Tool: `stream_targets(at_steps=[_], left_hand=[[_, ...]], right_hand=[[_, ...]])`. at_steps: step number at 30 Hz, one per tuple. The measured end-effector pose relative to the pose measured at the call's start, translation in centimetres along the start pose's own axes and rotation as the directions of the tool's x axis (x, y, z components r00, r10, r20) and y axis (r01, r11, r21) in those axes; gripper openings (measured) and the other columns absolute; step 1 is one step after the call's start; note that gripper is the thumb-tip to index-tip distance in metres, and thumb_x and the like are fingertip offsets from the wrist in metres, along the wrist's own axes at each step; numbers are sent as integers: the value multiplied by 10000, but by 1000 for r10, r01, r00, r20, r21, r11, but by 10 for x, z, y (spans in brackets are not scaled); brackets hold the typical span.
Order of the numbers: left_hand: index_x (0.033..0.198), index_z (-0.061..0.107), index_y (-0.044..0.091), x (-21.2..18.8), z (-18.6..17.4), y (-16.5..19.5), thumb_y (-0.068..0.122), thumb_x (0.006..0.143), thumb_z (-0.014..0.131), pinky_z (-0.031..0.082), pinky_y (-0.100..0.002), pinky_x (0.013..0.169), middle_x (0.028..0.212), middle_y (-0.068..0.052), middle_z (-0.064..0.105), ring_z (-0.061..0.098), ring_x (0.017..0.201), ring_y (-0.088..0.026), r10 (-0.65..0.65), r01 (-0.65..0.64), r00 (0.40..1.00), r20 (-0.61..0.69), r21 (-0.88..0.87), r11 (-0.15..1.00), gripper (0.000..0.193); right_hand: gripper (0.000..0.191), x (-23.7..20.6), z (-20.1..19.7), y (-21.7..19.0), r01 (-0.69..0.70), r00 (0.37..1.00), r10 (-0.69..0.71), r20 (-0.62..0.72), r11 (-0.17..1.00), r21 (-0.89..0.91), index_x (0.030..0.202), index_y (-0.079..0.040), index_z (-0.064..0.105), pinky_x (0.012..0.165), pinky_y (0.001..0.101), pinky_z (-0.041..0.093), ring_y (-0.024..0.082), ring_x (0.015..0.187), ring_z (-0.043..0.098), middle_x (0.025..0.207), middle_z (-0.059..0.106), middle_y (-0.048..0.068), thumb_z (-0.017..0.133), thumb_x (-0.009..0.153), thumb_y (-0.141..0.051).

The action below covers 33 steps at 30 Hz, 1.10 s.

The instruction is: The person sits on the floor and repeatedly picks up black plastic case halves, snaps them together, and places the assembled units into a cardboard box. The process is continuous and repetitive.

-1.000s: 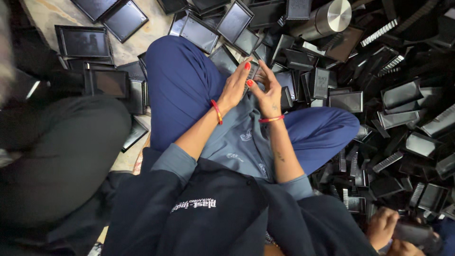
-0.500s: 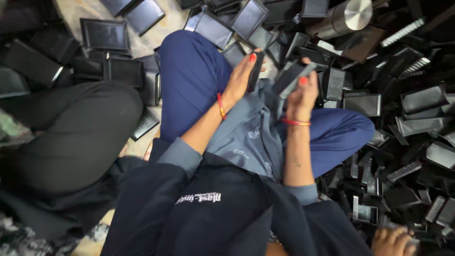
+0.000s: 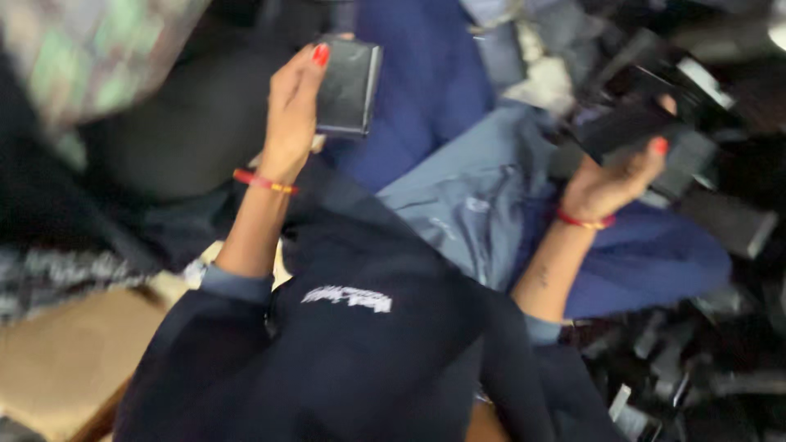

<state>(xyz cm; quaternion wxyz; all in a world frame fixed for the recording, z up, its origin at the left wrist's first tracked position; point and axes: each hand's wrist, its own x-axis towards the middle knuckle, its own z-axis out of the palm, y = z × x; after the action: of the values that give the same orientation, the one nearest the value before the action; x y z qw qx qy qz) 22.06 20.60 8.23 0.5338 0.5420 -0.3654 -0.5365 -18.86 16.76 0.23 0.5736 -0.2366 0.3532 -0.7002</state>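
Left hand: raised on the left, fingers closed around a flat black case, thumb on its near face.
Right hand: on the right, curled under a second dark case; blur hides the exact grip.
Pile: more dark cases, far right.
Doing it well: I judge a firm edge grip on each case, kept apart over the blue lap, works best.

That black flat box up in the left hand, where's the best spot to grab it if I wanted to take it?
Take the black flat box by its free right edge, coming from the right. The left hand already has its grip along the left edge, with a thumb near the top corner. The box is thin and held nearly upright, so pinching front and back should work. The picture is blurry, so finer detail can't be told.
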Motion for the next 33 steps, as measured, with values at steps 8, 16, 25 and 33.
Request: stream_targets(at_steps=[8,16,25,33], left_hand=[[1427,600,134,22,132,-9,115,1028,684,560,-310,839,1128,-104,754,740,952,-170,121,-414,771,626,348,841,408],[1405,626,108,-67,-18,66,66,997,729,601,-331,900,1131,-91,760,769,1035,-211,27,-219,965,262,743,632,423],[1037,806,280,-266,-124,-23,88,761,744,569,-464,803,959,-152,748,717,916,-352,-421,399,806,-415,908,-129,341],[990,817,314,-385,-239,-130,117,798,723,575,-441,823,1010,-77,761,722,950,-310,-520,578,631,-576,796,-179,291]], right_hand=[[601,-16,-19,-13,110,983,-95,-160,990,88,1494,-83,524,835,370,583,262,953,700,1233,702,203,545,1016,-447],[677,-10,-168,10,-115,958,205,-201,916,385,1428,-31,551,922,354,510,262,1094,630,1273,638,170,590,991,-546],[668,46,-232,16,-372,848,379,-369,924,92,1417,-37,569,901,347,515,258,1069,641,1259,649,158,608,984,-543],[660,20,-180,-2,-398,856,344,-386,915,-68,1408,-42,585,882,340,520,254,1048,651,1246,658,147,624,978,-541]])
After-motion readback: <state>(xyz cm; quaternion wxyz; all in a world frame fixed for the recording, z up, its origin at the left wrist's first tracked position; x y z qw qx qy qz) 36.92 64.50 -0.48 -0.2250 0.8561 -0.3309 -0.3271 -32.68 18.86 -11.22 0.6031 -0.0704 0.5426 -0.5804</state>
